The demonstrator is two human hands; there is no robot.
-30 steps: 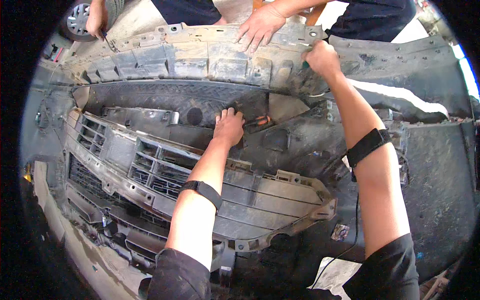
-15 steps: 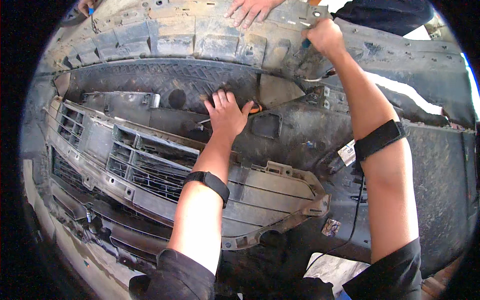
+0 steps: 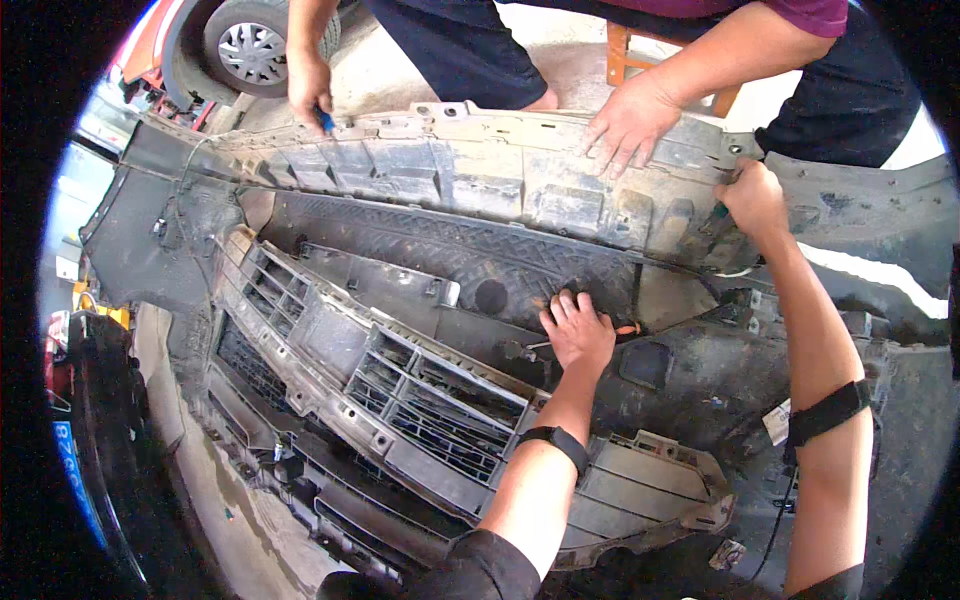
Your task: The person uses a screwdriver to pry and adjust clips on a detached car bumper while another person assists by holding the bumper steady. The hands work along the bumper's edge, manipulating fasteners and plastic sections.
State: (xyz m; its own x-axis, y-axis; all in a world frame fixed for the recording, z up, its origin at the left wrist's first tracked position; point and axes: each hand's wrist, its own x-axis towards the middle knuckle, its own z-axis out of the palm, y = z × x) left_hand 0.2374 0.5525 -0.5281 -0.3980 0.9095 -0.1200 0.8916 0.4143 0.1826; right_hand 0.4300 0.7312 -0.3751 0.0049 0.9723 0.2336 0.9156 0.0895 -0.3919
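Head view: left hand (image 3: 582, 335) splayed over screwdriver (image 3: 628, 329), right hand (image 3: 755, 200) clenched on tool (image 3: 718, 212), wheel (image 3: 254, 53) now more visible

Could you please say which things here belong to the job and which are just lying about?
Seemingly used:
Bumper and grille
Green-handled tool, in the right hand
Orange-handled tool, at the left hand
Co-worker's blue-handled tool

Seemingly just about:
Wheel
Small colourful scrap
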